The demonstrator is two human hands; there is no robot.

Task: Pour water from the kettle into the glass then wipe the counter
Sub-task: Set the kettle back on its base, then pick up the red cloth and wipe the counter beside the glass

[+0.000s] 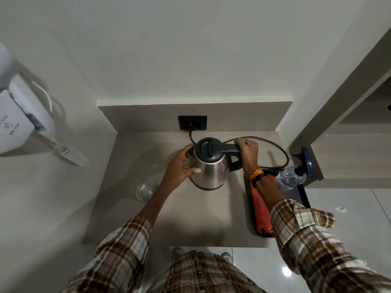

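Observation:
A steel kettle [210, 168] with a black lid stands upright in the middle of the beige counter [190, 218]. My right hand [248, 152] is closed around its black handle. My left hand [182, 166] is pressed against the kettle's left side by the spout, fingers wrapped on the body. A clear glass [146, 190] stands on the counter to the kettle's left, near the left edge, partly behind my left forearm. A red cloth [261, 212] lies folded in a black tray [302, 195] at the right, partly covered by my right arm.
A clear spray bottle [293, 178] with a blue trigger stands on the tray's far end. The kettle's black cord [273, 144] loops from a wall socket [192, 123] behind it. A white wall hair dryer [23, 121] hangs at the left. A shelf edge juts out at the right.

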